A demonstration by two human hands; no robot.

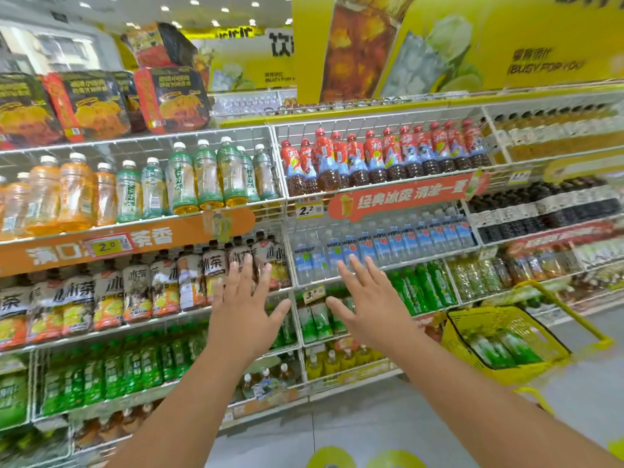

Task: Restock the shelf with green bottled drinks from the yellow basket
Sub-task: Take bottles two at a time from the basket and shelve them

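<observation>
My left hand (pixel 244 307) and my right hand (pixel 363 304) are both raised in front of the drinks shelf, fingers spread, holding nothing. Between and behind them stand a few green-and-white bottles (pixel 315 320) in a wire shelf compartment. The yellow basket (pixel 499 342) sits on the floor at the lower right, with several green bottled drinks (pixel 506 347) lying inside it. More green bottles (pixel 422 285) fill the shelf to the right of my right hand.
White wire shelves (pixel 280 157) hold tea, red-label drinks (pixel 381 157), water bottles (pixel 388 244) and dark bottles. Rows of green bottles (pixel 111 373) fill the lower left shelf. Grey floor (pixel 371 427) lies below, with two yellow shapes at the bottom edge.
</observation>
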